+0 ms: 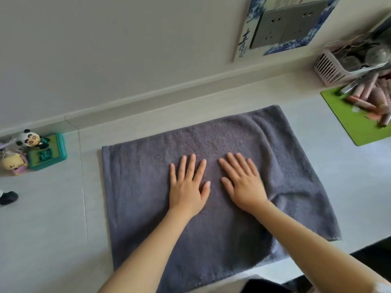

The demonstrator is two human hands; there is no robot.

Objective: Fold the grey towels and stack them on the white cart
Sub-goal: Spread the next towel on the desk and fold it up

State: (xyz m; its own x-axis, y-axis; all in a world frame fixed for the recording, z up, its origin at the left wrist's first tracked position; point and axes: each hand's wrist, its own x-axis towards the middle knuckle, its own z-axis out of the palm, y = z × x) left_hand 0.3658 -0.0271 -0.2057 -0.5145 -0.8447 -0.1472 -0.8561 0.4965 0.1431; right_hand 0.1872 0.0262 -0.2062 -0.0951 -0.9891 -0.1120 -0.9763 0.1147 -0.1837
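on the middle of the grey towel (148,208) both hands lie flat, palms down, side by side: the left hand (187,187) and the right hand (243,182), fingers straight and spread, holding nothing. the towel is spread on the pale worktop (53,229), its near edge hanging over the worktop's rim. far left stand small toy figures (23,149) by a green box (50,153). far right lies a green mat (349,119) with pinkish sticks, beside a pink basket (330,68).
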